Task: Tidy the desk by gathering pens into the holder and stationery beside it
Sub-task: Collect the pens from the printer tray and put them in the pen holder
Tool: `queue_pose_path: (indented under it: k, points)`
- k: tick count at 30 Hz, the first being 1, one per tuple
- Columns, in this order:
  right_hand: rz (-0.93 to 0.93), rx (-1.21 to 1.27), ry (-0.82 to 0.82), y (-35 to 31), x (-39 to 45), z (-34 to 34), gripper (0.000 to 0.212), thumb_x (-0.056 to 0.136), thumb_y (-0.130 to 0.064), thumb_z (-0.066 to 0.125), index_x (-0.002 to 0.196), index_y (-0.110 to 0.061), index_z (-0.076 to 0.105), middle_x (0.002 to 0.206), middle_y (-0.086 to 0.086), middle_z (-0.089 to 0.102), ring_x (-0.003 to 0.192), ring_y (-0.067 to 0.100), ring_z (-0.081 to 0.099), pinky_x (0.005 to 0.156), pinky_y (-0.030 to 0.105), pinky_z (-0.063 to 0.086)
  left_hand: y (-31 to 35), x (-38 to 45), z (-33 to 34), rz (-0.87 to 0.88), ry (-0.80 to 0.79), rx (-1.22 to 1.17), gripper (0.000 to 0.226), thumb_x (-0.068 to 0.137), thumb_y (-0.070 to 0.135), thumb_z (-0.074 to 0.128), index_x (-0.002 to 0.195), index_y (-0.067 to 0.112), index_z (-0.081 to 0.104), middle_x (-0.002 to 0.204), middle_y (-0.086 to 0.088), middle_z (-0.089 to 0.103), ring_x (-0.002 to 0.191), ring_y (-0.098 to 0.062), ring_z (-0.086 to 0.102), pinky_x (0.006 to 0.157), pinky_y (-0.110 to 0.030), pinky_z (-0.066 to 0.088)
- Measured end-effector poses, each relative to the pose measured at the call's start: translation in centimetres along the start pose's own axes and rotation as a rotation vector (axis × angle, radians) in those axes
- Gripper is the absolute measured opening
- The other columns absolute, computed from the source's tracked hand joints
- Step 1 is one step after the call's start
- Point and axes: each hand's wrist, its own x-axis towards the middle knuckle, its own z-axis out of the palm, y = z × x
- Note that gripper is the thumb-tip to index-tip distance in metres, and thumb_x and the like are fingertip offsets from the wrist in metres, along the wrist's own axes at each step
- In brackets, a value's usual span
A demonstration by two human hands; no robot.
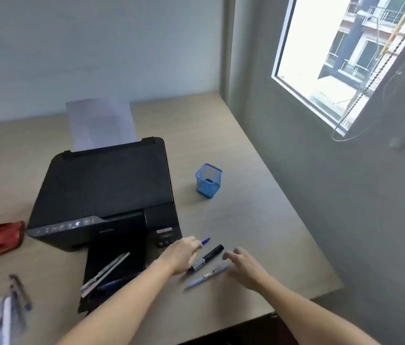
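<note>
left hand fingers gripping blue pen; right hand fingers spread above light-blue pen, black marker between. blue mesh holder well apart: hurried carry risks drop.

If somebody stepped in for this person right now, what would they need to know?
Left hand: closed on a blue-capped pen.
Right hand: open, empty, reaching toward the black marker and light blue pen on the desk.
Blue mesh holder: looks empty.
More pens lie on the printer's tray and at the desk's left edge; a red hole punch sits far left.
Done: nothing yet. Left: everything.
</note>
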Motion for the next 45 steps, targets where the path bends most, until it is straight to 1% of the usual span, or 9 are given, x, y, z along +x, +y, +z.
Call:
queue_pose_path:
  k: [5, 10, 14, 19, 23, 27, 33, 37, 45]
  points:
    - [-0.109, -0.107, -0.004, -0.1, 1.0, 2.0, 0.017, 0.084, -0.026, 0.054, 0.1, -0.018, 0.058, 0.104, 0.012, 0.051, 0.097, 0.03, 0.05, 0.076, 0.039, 0.048, -1.7, 1.4, 3.4, -0.241, -0.048, 0.162, 0.037, 0.092, 0.014, 0.052, 0.128, 0.01, 0.045, 0.13, -0.011, 0.046, 0.123, -0.029, 0.049, 0.1, -0.039, 0.048]
    - [-0.206, -0.205, 0.079, 1.6, 0.9, 2.5, 0.013, 0.085, -0.023, 0.053, 0.094, -0.013, 0.055, 0.096, 0.011, 0.056, 0.083, 0.029, 0.054, 0.069, 0.037, 0.049, -2.2, 2.7, 5.2, -0.289, 0.004, 0.267, 0.028, 0.084, 0.01, 0.066, 0.109, 0.011, 0.054, 0.11, -0.007, 0.058, 0.108, -0.023, 0.061, 0.079, -0.034, 0.06]
    - [-0.168, -0.148, 0.074, 3.3, -0.6, 2.2, 0.009, 0.09, -0.024, 0.052, 0.094, -0.016, 0.053, 0.096, 0.006, 0.055, 0.084, 0.024, 0.054, 0.071, 0.029, 0.045, -0.4, 3.2, 5.0, -0.291, 0.038, 0.058, 0.019, 0.102, 0.019, 0.034, 0.111, 0.006, 0.045, 0.113, -0.014, 0.062, 0.105, -0.033, 0.062, 0.081, -0.04, 0.05]
    - [0.018, 0.086, 0.126, 5.3, -3.3, -0.5, 0.01, 0.094, -0.026, 0.049, 0.094, -0.016, 0.05, 0.092, 0.002, 0.057, 0.079, 0.017, 0.051, 0.067, 0.03, 0.041, 0.7, 2.5, 6.2, -0.285, -0.023, -0.033, 0.037, 0.098, 0.039, 0.041, 0.119, 0.01, 0.044, 0.117, -0.01, 0.056, 0.108, -0.033, 0.059, 0.081, -0.04, 0.047]
    - [0.205, 0.262, 0.319, 7.5, -3.4, -2.7, 0.015, 0.087, -0.012, 0.062, 0.08, -0.02, 0.052, 0.07, 0.001, 0.057, 0.061, 0.011, 0.048, 0.057, 0.023, 0.038, -0.2, 2.6, 6.5, -0.222, -0.076, 0.117, 0.045, 0.065, 0.047, 0.081, 0.086, 0.014, 0.058, 0.084, -0.005, 0.059, 0.072, -0.024, 0.067, 0.049, -0.034, 0.052]
    - [0.343, 0.381, 0.576, 8.0, -1.0, -6.3, 0.012, 0.08, -0.007, 0.072, 0.079, -0.016, 0.064, 0.06, 0.0, 0.064, 0.061, 0.004, 0.057, 0.053, 0.01, 0.037, 1.2, 4.3, 3.9, -0.265, 0.001, 0.068, 0.036, 0.097, 0.043, 0.042, 0.112, 0.012, 0.049, 0.118, -0.007, 0.056, 0.114, -0.026, 0.054, 0.088, -0.037, 0.048]
    - [0.249, 0.686, 0.854, 3.4, 6.7, -14.6, 0.007, 0.086, -0.011, 0.063, 0.088, -0.018, 0.066, 0.071, 0.01, 0.072, 0.064, 0.023, 0.069, 0.065, 0.032, 0.053, 3.7, 10.6, -8.0, -0.3, 0.266, -0.213, 0.03, 0.101, 0.031, 0.035, 0.108, 0.003, 0.043, 0.098, -0.024, 0.068, 0.091, -0.042, 0.066, 0.066, -0.041, 0.046]
    - [0.126, 0.549, 0.797, -0.1, 12.1, -17.3, 0.014, 0.088, -0.005, 0.057, 0.096, -0.008, 0.068, 0.076, 0.015, 0.072, 0.063, 0.026, 0.06, 0.058, 0.014, 0.043, 1.9, 15.8, -13.2, -0.374, 0.165, -0.087, 0.026, 0.098, 0.017, 0.039, 0.113, 0.0, 0.053, 0.108, -0.017, 0.062, 0.099, -0.038, 0.061, 0.068, -0.035, 0.038]
    - [0.032, 0.246, 0.531, -2.0, 19.5, -16.7, 0.01, 0.083, 0.0, 0.057, 0.086, 0.0, 0.066, 0.08, 0.02, 0.072, 0.072, 0.037, 0.061, 0.06, 0.031, 0.04, 2.0, 19.3, -15.1, -0.523, 0.02, -0.088, 0.027, 0.088, 0.003, 0.056, 0.115, 0.001, 0.058, 0.121, -0.016, 0.061, 0.11, -0.032, 0.061, 0.074, -0.033, 0.045]
